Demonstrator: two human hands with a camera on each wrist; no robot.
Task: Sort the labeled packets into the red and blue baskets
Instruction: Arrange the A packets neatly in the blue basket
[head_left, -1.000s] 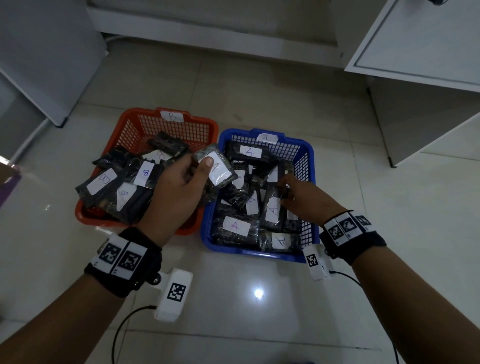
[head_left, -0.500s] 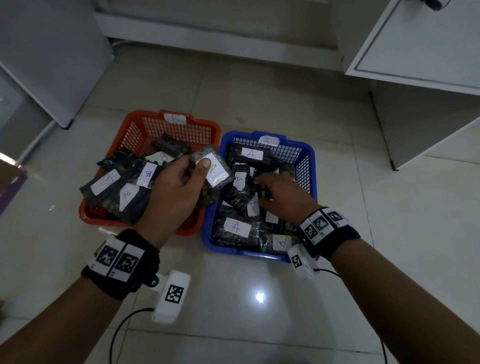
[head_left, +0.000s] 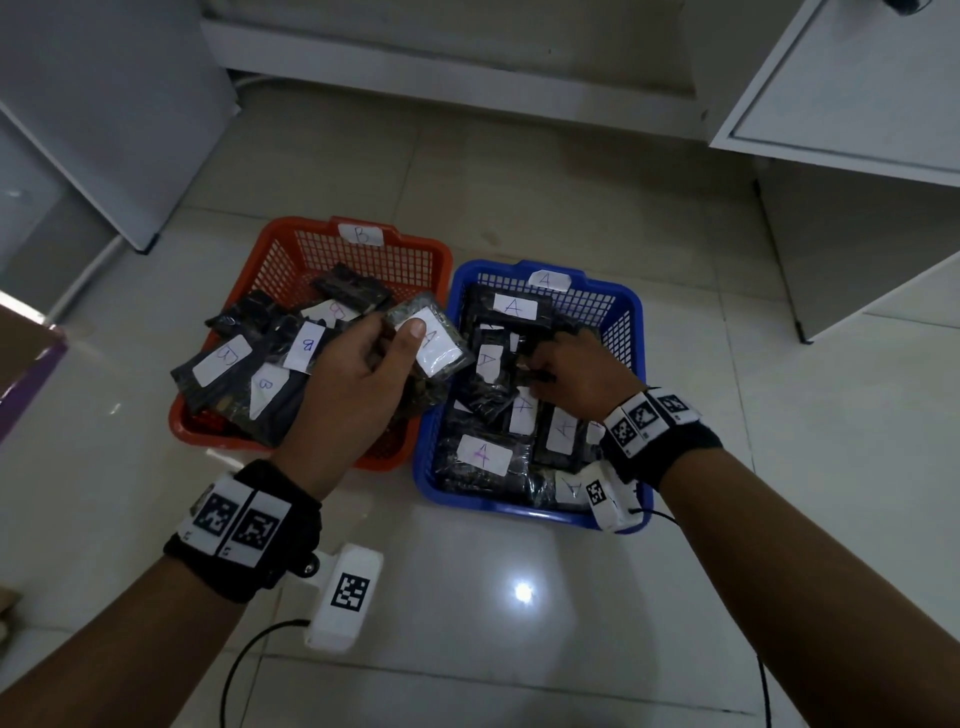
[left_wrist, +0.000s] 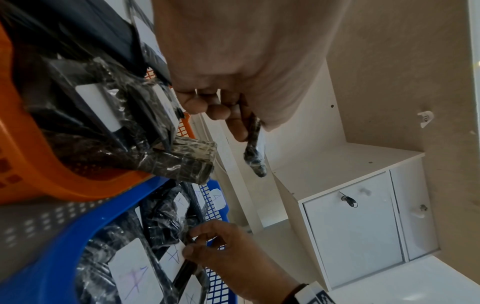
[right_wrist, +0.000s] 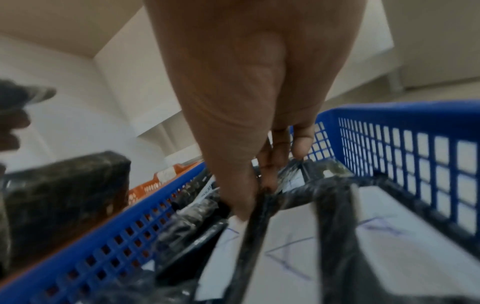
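Observation:
A red basket (head_left: 270, 249) tagged B and a blue basket (head_left: 631, 332) tagged A stand side by side on the floor. Both hold several dark wrapped packets with white labels. My left hand (head_left: 358, 374) is raised over the red basket's right side and pinches a packet labeled A (head_left: 434, 340) between thumb and fingers; the left wrist view shows that packet (left_wrist: 255, 156) edge-on below my fingers. My right hand (head_left: 569, 371) is down inside the blue basket (right_wrist: 389, 127) and pinches the edge of a dark packet (right_wrist: 257, 218) lying among the A packets.
White cabinets (head_left: 852, 104) stand to the right and a white panel (head_left: 104, 104) to the left. A purple-edged box (head_left: 26, 358) sits at the far left. Glossy floor tiles (head_left: 519, 623) lie in front of the baskets.
My right hand has slid from the blue basket's right side toward its middle and taken hold of a packet edge. The left hand keeps the A packet in about the same place.

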